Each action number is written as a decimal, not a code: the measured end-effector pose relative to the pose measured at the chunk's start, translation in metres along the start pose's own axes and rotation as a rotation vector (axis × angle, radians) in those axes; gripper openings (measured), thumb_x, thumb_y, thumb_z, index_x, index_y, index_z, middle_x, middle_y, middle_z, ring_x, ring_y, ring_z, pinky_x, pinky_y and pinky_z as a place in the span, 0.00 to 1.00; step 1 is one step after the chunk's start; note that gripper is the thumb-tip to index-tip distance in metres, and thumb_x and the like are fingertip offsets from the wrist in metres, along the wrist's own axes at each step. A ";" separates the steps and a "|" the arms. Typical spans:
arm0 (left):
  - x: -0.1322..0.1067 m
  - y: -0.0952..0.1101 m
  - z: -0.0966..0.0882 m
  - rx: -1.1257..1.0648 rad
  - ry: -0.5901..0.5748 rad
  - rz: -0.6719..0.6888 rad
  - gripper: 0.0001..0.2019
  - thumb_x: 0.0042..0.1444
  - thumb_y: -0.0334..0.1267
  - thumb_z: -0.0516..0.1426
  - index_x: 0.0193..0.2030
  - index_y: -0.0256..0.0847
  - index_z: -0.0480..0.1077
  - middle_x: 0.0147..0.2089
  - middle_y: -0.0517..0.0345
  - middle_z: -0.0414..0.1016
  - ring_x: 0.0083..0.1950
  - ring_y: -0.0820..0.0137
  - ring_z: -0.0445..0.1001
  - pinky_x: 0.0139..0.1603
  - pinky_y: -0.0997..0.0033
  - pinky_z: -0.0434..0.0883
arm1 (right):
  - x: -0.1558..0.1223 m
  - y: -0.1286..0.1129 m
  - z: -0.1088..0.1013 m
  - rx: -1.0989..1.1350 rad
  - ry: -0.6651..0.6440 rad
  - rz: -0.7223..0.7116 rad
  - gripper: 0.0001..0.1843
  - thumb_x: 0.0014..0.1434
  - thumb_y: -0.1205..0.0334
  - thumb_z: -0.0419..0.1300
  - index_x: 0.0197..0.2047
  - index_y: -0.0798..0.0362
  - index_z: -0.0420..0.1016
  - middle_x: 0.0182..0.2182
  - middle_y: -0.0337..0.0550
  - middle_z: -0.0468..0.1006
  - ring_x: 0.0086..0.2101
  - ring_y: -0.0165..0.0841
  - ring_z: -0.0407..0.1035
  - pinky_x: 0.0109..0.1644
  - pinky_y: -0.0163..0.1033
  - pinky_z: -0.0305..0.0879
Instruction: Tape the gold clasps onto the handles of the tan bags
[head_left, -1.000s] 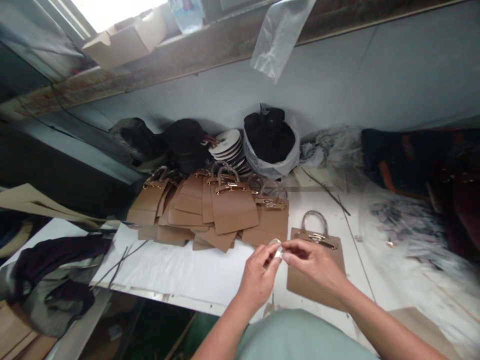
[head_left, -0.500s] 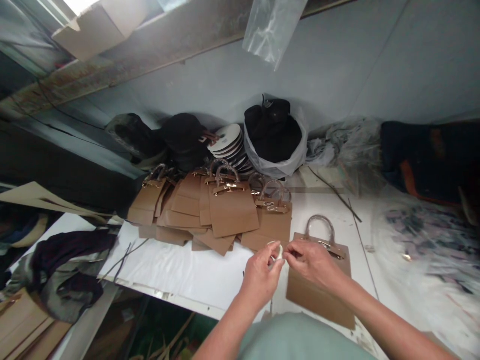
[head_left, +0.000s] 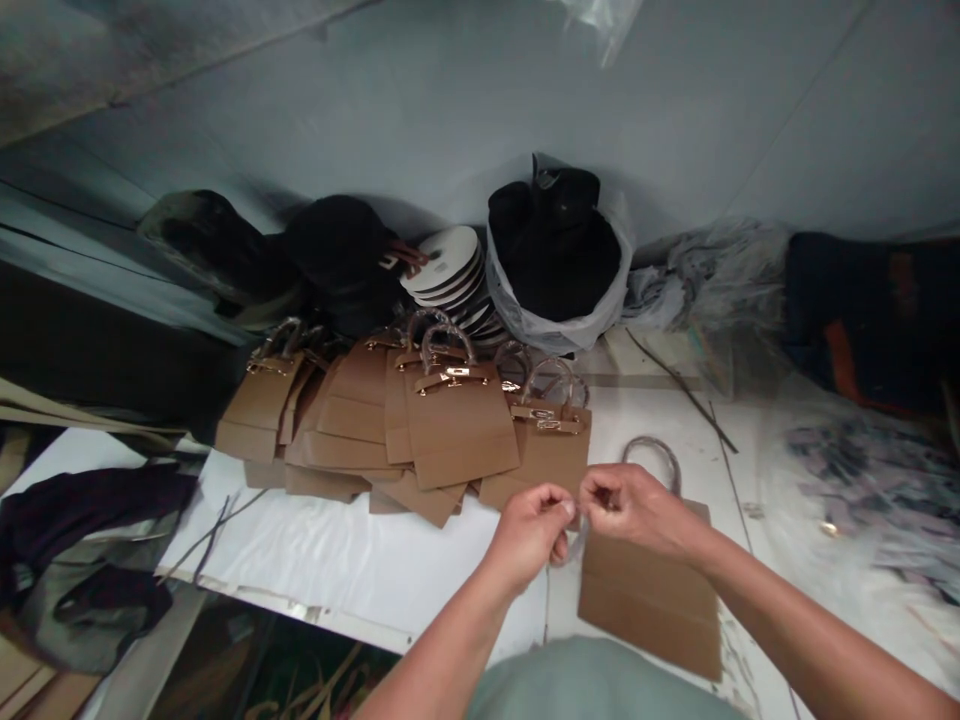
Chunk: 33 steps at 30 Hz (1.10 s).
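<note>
My left hand (head_left: pixel 531 532) is closed around a small, pale, ring-shaped roll of tape (head_left: pixel 577 548), mostly hidden by the fingers. Close beside it, my right hand (head_left: pixel 639 508) is pinched, its fingertips almost meeting the left thumb; whatever lies between them is too small to make out. Under the right hand and forearm lies a brown handbag piece (head_left: pixel 646 605) with a wrapped, arched handle (head_left: pixel 652 450). To the left is an overlapping pile of similar brown handbag pieces (head_left: pixel 461 430) with gold-coloured clasps and wrapped handles.
Behind the pile stand stacked white reels (head_left: pixel 442 258) and a plastic bag of black material (head_left: pixel 559 265). A plastic sheet with small scraps (head_left: pixel 862 480) lies at right. Thin dark strips (head_left: pixel 686 390) lie on the white table (head_left: pixel 337 550). Dark cloth (head_left: pixel 82 560) hangs at left.
The view has shifted downward and closer. Both hands stay together; my left hand has turned so the roll sits lower and less visible, and my right hand has curled more.
</note>
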<state>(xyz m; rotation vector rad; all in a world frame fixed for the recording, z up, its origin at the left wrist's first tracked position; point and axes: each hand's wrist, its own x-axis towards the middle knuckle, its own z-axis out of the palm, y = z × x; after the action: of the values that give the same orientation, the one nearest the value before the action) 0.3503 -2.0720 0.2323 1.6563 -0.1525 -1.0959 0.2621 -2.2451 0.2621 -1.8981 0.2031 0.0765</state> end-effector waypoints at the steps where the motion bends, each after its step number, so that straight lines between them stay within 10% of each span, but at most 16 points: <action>1: 0.008 -0.001 -0.004 -0.015 0.034 -0.007 0.11 0.56 0.47 0.59 0.34 0.42 0.69 0.15 0.69 0.62 0.15 0.76 0.58 0.17 0.76 0.58 | 0.002 -0.004 -0.006 0.071 -0.027 0.011 0.06 0.51 0.66 0.57 0.24 0.51 0.69 0.21 0.34 0.70 0.25 0.29 0.62 0.29 0.34 0.57; 5: 0.031 0.004 -0.030 0.023 0.129 0.014 0.10 0.56 0.46 0.59 0.34 0.42 0.71 0.26 0.63 0.67 0.22 0.73 0.64 0.18 0.75 0.63 | 0.024 -0.008 -0.022 0.181 0.098 -0.051 0.08 0.59 0.56 0.60 0.31 0.50 0.75 0.36 0.42 0.82 0.38 0.35 0.73 0.45 0.39 0.67; 8: 0.040 0.023 -0.047 0.301 0.158 0.293 0.07 0.58 0.41 0.59 0.34 0.42 0.74 0.53 0.49 0.74 0.50 0.63 0.76 0.43 0.65 0.77 | 0.059 0.012 -0.019 0.156 0.321 -0.021 0.15 0.63 0.47 0.57 0.38 0.49 0.75 0.50 0.45 0.80 0.50 0.40 0.72 0.57 0.45 0.63; 11: 0.052 0.045 -0.057 0.670 0.092 0.552 0.06 0.61 0.34 0.55 0.34 0.44 0.73 0.70 0.51 0.64 0.70 0.57 0.64 0.64 0.57 0.68 | 0.090 0.044 -0.011 0.074 0.347 0.063 0.17 0.64 0.45 0.55 0.39 0.50 0.75 0.44 0.44 0.81 0.46 0.39 0.72 0.53 0.44 0.64; 22: 0.097 0.057 -0.087 0.543 -0.047 0.606 0.07 0.57 0.32 0.54 0.29 0.41 0.70 0.46 0.53 0.70 0.52 0.64 0.71 0.57 0.62 0.69 | 0.104 0.069 -0.012 0.010 0.109 0.099 0.17 0.64 0.44 0.54 0.35 0.49 0.72 0.31 0.36 0.77 0.35 0.34 0.69 0.41 0.38 0.63; 33: 0.099 0.048 -0.092 0.414 -0.074 0.555 0.06 0.58 0.32 0.54 0.31 0.40 0.70 0.48 0.52 0.68 0.54 0.63 0.70 0.54 0.61 0.73 | 0.121 0.068 0.004 -0.254 0.155 0.141 0.13 0.64 0.51 0.52 0.36 0.47 0.73 0.31 0.38 0.80 0.32 0.35 0.71 0.37 0.38 0.60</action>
<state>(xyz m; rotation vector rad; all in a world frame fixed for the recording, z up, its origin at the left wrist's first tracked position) 0.4914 -2.0857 0.2126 1.7758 -0.8816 -0.7239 0.3688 -2.2749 0.1788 -2.1420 0.4508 0.0516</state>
